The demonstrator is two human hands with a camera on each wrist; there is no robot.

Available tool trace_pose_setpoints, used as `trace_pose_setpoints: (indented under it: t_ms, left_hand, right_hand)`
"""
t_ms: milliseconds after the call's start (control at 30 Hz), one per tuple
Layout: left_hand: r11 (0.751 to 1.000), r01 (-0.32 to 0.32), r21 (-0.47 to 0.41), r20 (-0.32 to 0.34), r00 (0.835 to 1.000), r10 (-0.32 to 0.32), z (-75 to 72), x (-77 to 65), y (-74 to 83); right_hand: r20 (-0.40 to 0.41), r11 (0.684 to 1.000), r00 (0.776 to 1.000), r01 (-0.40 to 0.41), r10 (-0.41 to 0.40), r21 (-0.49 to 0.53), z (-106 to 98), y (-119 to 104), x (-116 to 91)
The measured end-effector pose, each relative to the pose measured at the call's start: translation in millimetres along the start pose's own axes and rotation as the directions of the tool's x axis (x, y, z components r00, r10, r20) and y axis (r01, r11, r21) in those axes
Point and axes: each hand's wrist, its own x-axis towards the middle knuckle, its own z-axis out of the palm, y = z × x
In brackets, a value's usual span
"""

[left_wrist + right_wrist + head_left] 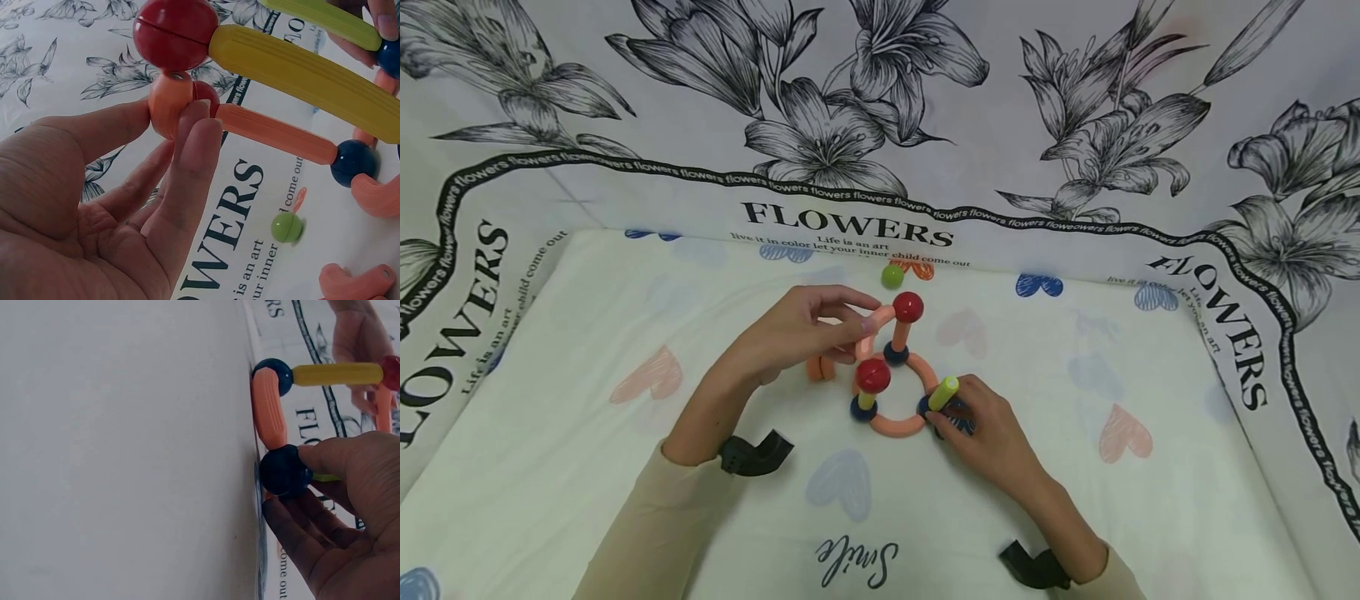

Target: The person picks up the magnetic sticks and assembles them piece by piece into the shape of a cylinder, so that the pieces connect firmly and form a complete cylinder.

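Observation:
A building toy of balls and rods stands on the cloth, with a ring of orange curved rods [898, 428] and dark blue balls at its base. From it rise a yellow rod [306, 81] and a straight orange rod [901, 337], topped by a front red ball [873, 376] and a rear red ball [908, 307]. My left hand [801, 331] pinches an orange curved rod [164, 106] at the two red balls. With thumb and fingers, my right hand [994, 433] holds the right dark blue ball [285, 471], from which a yellow-green rod [943, 392] sticks up.
Behind the toy lies a loose green ball [892, 276]. Loose orange curved pieces [820, 368] lie left of the ring, partly behind my left hand. A white cloth [760, 533] printed with hearts, flowers and lettering covers the surface.

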Motion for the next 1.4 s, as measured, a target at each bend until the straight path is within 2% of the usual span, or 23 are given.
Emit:
trace_pose_setpoints:
  t_ms: [200,367,533,633,867,967,1167,1400]
  left_hand:
    - [0.999,0.033,-0.023,0.003,0.999,-0.033,0.6,2.6,-1.3]
    - [0.999,0.038,-0.014,0.016,0.999,-0.037,0.0,5.3,-2.8]
    - [0.995,-0.032,0.092,-0.003,0.999,0.032,1.5,10.2,-11.7]
    - [0.979,-0.067,0.193,-0.019,0.997,0.072,5.1,15.6,-18.0]
    - [0.932,-0.061,0.356,-0.036,0.996,0.079,19.2,29.9,-35.4]
    - [0.920,-0.065,0.387,-0.051,0.995,0.091,26.7,31.7,-39.2]
    - [0.901,-0.097,0.423,-0.109,0.982,0.157,38.0,33.3,-42.0]
    - [0.874,-0.145,0.463,-0.053,0.980,0.191,44.0,39.4,-48.9]
  right_hand:
    - [0.009,1.000,1.000,-0.010,0.009,0.011,0,0,1]
    - [0.012,1.000,1.000,-0.019,0.019,0.016,0,1,1]
    - [0.017,1.000,1.000,-0.013,0.013,0.015,-1,1,1]
    - [0.016,1.000,1.000,-0.001,0.001,0.000,-2,1,2]
    - [0.017,1.000,1.000,0.003,-0.003,0.000,-2,1,2]
    - [0.022,1.000,1.000,-0.004,0.004,0.001,-1,0,2]
    - [0.024,1.000,1.000,-0.007,0.008,-0.029,-3,-1,1]
    - [0.029,1.000,1.000,-0.008,0.009,-0.022,-4,-2,1]
